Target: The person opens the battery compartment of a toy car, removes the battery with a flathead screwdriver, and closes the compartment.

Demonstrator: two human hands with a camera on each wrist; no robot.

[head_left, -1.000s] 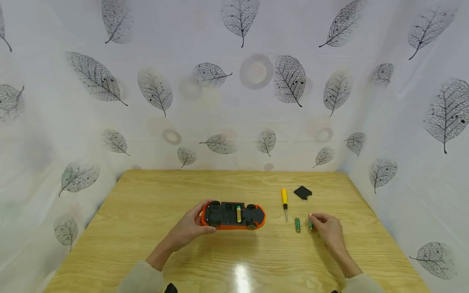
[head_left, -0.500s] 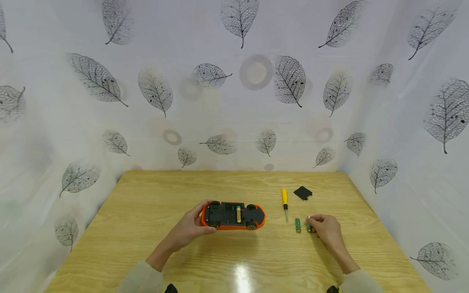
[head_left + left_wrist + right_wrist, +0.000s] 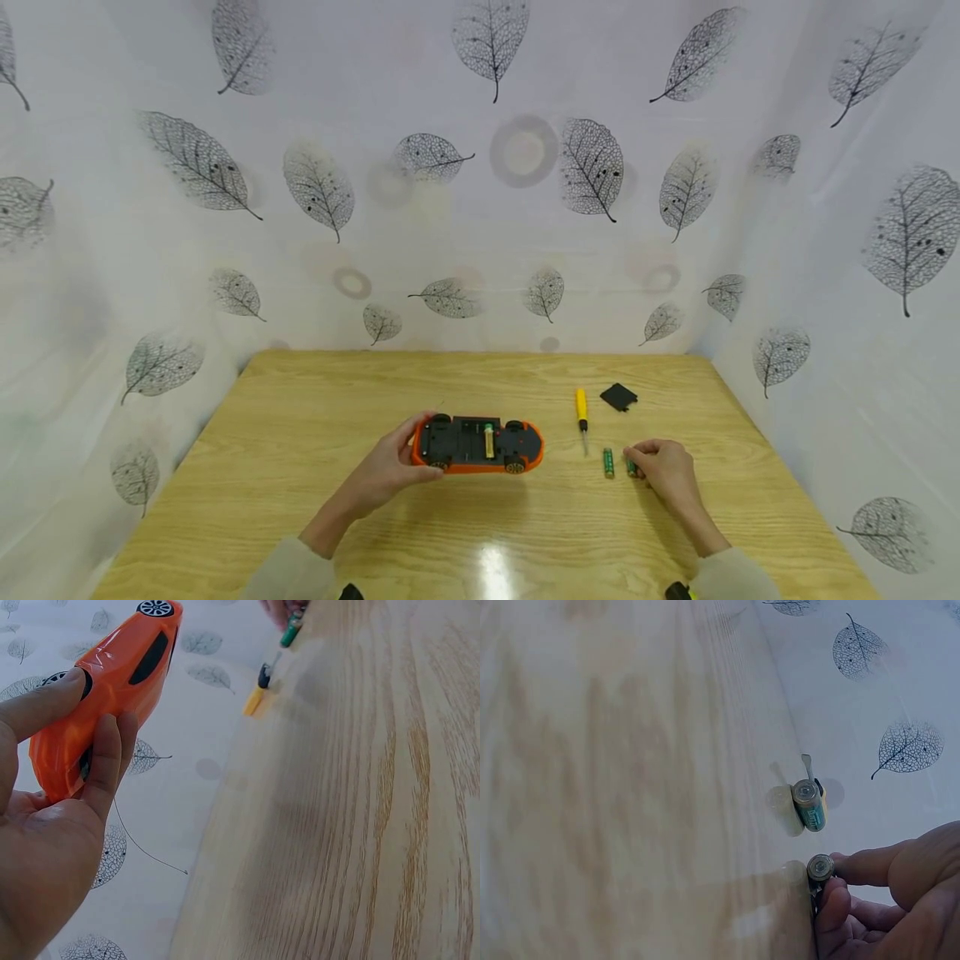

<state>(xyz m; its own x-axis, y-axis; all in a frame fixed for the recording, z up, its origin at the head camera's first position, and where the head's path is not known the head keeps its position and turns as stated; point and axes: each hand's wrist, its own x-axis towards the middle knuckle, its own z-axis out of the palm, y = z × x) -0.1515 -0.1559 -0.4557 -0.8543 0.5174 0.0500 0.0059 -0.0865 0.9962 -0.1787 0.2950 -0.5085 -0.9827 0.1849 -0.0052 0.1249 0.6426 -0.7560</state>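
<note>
An orange toy car point(image 3: 477, 444) is held up over the table, its black underside facing the head camera. My left hand point(image 3: 385, 467) grips its rear end, thumb on one side and fingers on the other, as the left wrist view also shows. One battery point(image 3: 489, 442) lies in the open battery compartment. On the right, my right hand point(image 3: 667, 475) pinches a green battery point(image 3: 821, 867) between thumb and fingers, low at the tabletop; the fingers partly cover it. A second green battery point(image 3: 608, 462) lies just to its left.
A yellow-handled screwdriver point(image 3: 582, 412) lies behind the batteries, tip toward me. Farther back is a small black battery cover point(image 3: 619, 397). The wooden table point(image 3: 337, 383) ends at a white curtain point(image 3: 480, 233) printed with leaves, which hangs at the back and both sides.
My right hand has shifted slightly left with its battery, closer to the other loose one. The left hand and the toy car stay practically where they were.
</note>
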